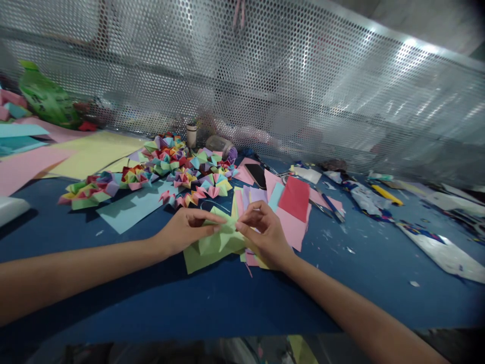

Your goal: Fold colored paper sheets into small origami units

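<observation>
A creased light green paper [222,236] is between my two hands near the middle of the table, above a flatter green sheet [194,260]. My left hand [185,230] pinches its upper left part with thumb and fingers. On the other side, my right hand [265,232] has thumb and fingertips closed on its upper right part. Partly under my right hand lie strips of coloured paper [253,196]. A red paper piece [294,198] rests on pink sheets [293,230] just beyond it.
Folded multicoloured paper shapes [178,167] are heaped behind my left hand. A phone [255,175], a jar [220,145], a blue pen [333,207] and a yellow cutter [386,194] lie on the blue table [151,303]. A perforated metal panel [265,76] stands behind.
</observation>
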Demonstrator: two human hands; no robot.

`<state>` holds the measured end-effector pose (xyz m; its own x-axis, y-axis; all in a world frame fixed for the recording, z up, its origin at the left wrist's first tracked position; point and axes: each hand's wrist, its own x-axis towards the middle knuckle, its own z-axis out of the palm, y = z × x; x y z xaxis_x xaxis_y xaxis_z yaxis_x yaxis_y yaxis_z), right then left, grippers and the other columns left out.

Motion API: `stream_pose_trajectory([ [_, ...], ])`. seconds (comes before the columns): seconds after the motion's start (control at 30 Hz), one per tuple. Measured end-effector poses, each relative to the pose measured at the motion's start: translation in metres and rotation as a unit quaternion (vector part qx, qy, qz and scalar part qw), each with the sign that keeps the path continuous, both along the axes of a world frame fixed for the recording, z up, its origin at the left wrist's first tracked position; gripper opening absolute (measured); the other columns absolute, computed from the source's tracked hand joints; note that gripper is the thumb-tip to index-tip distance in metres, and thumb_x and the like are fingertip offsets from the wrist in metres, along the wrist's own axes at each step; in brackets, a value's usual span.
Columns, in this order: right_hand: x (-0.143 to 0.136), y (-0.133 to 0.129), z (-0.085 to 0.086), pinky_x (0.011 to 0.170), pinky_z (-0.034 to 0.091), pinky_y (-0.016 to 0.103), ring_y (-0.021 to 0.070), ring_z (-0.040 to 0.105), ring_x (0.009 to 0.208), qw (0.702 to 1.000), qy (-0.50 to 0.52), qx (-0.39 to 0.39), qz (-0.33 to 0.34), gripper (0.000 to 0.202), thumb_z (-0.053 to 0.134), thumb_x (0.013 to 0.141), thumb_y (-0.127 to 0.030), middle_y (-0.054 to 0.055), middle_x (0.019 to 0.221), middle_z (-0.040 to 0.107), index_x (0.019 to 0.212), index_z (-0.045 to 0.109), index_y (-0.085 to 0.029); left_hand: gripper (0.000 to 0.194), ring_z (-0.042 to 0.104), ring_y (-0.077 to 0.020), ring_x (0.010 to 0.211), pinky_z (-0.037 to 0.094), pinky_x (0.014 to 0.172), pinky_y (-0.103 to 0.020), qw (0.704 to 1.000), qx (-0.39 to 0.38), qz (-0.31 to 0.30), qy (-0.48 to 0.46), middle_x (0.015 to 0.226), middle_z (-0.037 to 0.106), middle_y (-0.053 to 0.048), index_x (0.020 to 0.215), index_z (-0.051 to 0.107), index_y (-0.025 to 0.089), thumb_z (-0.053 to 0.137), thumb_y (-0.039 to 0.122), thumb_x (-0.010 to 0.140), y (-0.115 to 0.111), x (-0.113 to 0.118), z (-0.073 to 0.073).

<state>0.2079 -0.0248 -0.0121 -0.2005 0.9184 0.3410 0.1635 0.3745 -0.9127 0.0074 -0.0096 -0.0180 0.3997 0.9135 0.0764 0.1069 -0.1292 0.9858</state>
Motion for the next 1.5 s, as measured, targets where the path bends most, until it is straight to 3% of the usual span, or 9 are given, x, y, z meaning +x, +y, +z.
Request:
stream_pose_trajectory([
  [0.2, 0.002, 0.000, -0.001, 0.063, 0.047, 0.024, 0.0116, 0.061, 0.069, 1.000, 0.006, -0.003, 0.004, 0.020, 0.064, 0.077, -0.021, -0.002, 0.071, 0.062, 0.090, 0.049, -0.022, 0.022, 0.064, -0.0177, 0.073, 0.047, 0.061, -0.022, 0.998, -0.012, -0.048, 0.039, 0.084, 0.074, -0.007, 0.090, 0.074, 0.014, 0.062, 0.022, 0.073, 0.000, 0.001, -0.003],
  [0.37, 0.002, 0.000, -0.002, 0.060, 0.045, 0.022, 0.0116, 0.060, 0.068, 1.000, 0.011, -0.002, -0.010, 0.021, 0.066, 0.076, -0.021, -0.002, 0.071, 0.063, 0.087, 0.048, -0.022, 0.024, 0.064, -0.0162, 0.069, 0.045, 0.056, -0.020, 0.995, -0.009, -0.083, 0.062, 0.085, 0.074, -0.007, 0.094, 0.074, 0.015, 0.060, 0.023, 0.075, 0.000, -0.001, -0.006],
  [0.57, 0.002, 0.002, -0.001, 0.059, 0.043, 0.023, 0.0113, 0.059, 0.064, 0.999, 0.017, -0.031, 0.012, 0.023, 0.063, 0.079, -0.030, -0.003, 0.068, 0.061, 0.094, 0.047, -0.023, 0.025, 0.064, -0.0161, 0.072, 0.048, 0.059, -0.020, 0.999, -0.009, -0.041, 0.019, 0.090, 0.074, -0.006, 0.095, 0.073, 0.015, 0.063, 0.024, 0.074, -0.002, -0.002, -0.003],
  [0.7, -0.002, 0.000, -0.001, 0.054, 0.041, 0.022, 0.0100, 0.055, 0.057, 0.997, -0.033, -0.059, 0.042, 0.027, 0.067, 0.075, -0.030, -0.005, 0.063, 0.057, 0.085, 0.043, -0.022, 0.028, 0.064, -0.0170, 0.075, 0.049, 0.061, -0.021, 1.000, -0.017, -0.007, -0.010, 0.092, 0.073, -0.006, 0.097, 0.072, 0.016, 0.065, 0.031, 0.074, -0.002, -0.003, -0.004],
  [0.93, -0.005, 0.002, -0.004, 0.058, 0.043, 0.023, 0.0091, 0.052, 0.056, 0.997, -0.062, 0.010, 0.032, 0.021, 0.061, 0.080, -0.028, -0.006, 0.060, 0.051, 0.078, 0.041, -0.021, 0.030, 0.060, -0.0137, 0.067, 0.047, 0.057, -0.020, 0.999, -0.044, 0.016, -0.008, 0.084, 0.073, -0.005, 0.098, 0.072, 0.016, 0.066, 0.032, 0.074, -0.001, -0.002, -0.002],
  [1.2, 0.000, 0.007, -0.007, 0.063, 0.042, 0.023, 0.0104, 0.053, 0.066, 0.996, -0.074, 0.042, -0.023, 0.010, 0.055, 0.085, -0.026, -0.004, 0.070, 0.054, 0.089, 0.046, -0.023, 0.038, 0.053, -0.0084, 0.063, 0.048, 0.063, -0.019, 0.996, -0.055, -0.027, -0.062, 0.086, 0.069, -0.001, 0.112, 0.065, 0.019, 0.064, 0.025, 0.074, -0.002, 0.000, 0.003],
  [1.27, 0.002, 0.006, -0.005, 0.064, 0.041, 0.024, 0.0113, 0.054, 0.069, 0.996, -0.080, 0.038, -0.022, 0.010, 0.054, 0.086, -0.027, -0.003, 0.073, 0.055, 0.093, 0.047, -0.024, 0.044, 0.053, -0.0089, 0.061, 0.049, 0.063, -0.020, 0.996, -0.055, -0.039, -0.053, 0.078, 0.068, -0.001, 0.116, 0.063, 0.018, 0.066, 0.023, 0.073, -0.002, 0.000, 0.002],
  [1.33, 0.005, 0.006, -0.002, 0.066, 0.042, 0.025, 0.0123, 0.054, 0.073, 0.996, -0.087, 0.036, -0.004, 0.011, 0.052, 0.086, -0.026, -0.001, 0.078, 0.055, 0.097, 0.050, -0.024, 0.047, 0.053, -0.0095, 0.059, 0.048, 0.061, -0.021, 0.997, -0.052, -0.039, -0.045, 0.072, 0.066, 0.000, 0.118, 0.061, 0.016, 0.066, 0.022, 0.072, -0.003, -0.001, 0.003],
  [1.5, 0.014, 0.004, 0.007, 0.075, 0.042, 0.028, 0.0145, 0.052, 0.084, 0.987, -0.096, 0.042, 0.119, 0.025, 0.047, 0.080, -0.012, 0.002, 0.093, 0.056, 0.097, 0.060, -0.024, 0.048, 0.052, -0.0087, 0.058, 0.047, 0.059, -0.019, 0.997, -0.052, -0.027, -0.058, 0.078, 0.068, -0.002, 0.117, 0.062, 0.017, 0.067, 0.018, 0.070, -0.005, -0.002, 0.007],
])
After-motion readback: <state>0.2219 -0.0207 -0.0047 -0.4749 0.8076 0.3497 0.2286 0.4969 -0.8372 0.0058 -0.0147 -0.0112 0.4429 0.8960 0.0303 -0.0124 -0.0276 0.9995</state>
